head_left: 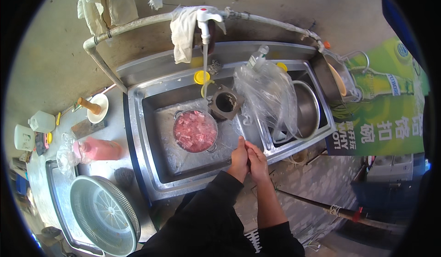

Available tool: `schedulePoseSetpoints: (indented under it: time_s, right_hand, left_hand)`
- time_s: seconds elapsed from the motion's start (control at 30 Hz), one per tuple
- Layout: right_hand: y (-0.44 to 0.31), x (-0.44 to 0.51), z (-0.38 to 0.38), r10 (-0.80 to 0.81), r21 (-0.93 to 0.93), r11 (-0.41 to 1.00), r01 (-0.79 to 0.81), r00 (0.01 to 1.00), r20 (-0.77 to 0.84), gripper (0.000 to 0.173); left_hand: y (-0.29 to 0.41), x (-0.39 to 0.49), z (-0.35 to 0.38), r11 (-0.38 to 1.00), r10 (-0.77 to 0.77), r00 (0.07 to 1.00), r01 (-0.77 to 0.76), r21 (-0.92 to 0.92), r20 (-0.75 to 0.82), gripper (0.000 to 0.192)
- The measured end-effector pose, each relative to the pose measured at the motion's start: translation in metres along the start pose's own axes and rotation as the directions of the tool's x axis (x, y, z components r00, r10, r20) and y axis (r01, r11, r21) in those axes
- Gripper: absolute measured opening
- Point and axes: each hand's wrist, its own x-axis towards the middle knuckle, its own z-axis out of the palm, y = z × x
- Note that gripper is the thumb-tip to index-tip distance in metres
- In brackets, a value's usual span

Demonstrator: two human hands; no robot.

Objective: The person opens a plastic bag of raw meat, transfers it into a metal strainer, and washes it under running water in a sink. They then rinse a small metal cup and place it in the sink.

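My left hand (pixel 239 160) and my right hand (pixel 257 160) are pressed together above the sink's front edge, near the divider of the steel double sink (pixel 151 184). Nothing shows between them, but their inner sides are hidden. To their left, a round two-handled metal pot (pixel 174 141) full of raw, pinkish-red meat pieces (pixel 195 130) stands in the left basin. A white tap (pixel 205 26) above runs a stream of water down at the pot's upper right rim. Beside the pot is a square-topped metal fitting (pixel 225 102) with a round dark opening.
Clear plastic bags (pixel 265 95) lie across the right basin, partly over a large steel bowl (pixel 308 110). At left stand a light green plastic colander (pixel 103 212), a pink bottle (pixel 101 149) and a white bowl (pixel 103 102) holding a wooden-handled tool. A white pipe (pixel 144 23) crosses the wall.
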Motion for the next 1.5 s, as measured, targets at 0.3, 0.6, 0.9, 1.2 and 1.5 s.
schedulePoseSetpoints:
  time_s: [0.3,0.6,0.9,1.2,1.5]
  right_hand:
    - [-0.048,-0.082,-0.077,-0.592,-0.978,0.083,0.194,0.799,0.108,0.058]
    - [0.021,-0.257,-0.185,-0.607,-0.837,0.535,0.114,0.742,-0.286,0.067]
    - [0.381,-0.703,-0.220,0.629,0.475,0.492,-0.730,-0.080,-0.773,0.047]
    - [0.404,-0.810,-0.097,0.933,0.857,0.301,-0.417,-0.056,-0.355,0.019]
    - [0.431,-0.756,-0.286,0.776,0.636,0.610,-0.472,0.195,-0.600,0.012]
  left_hand:
    - [-0.110,-0.128,0.049,0.991,0.104,0.992,-0.109,0.079,0.067,0.049]
    - [-0.220,-0.162,0.040,0.791,-0.166,0.920,-0.091,0.605,0.355,0.048]
    - [-0.274,-0.118,0.020,0.689,-0.144,0.947,-0.113,0.716,0.287,0.042]
    - [-0.469,-0.204,-0.002,0.377,-0.746,0.634,0.150,0.914,0.203,0.027]
    - [-0.358,-0.143,0.025,0.878,-0.169,0.946,0.016,0.478,0.277,0.011]
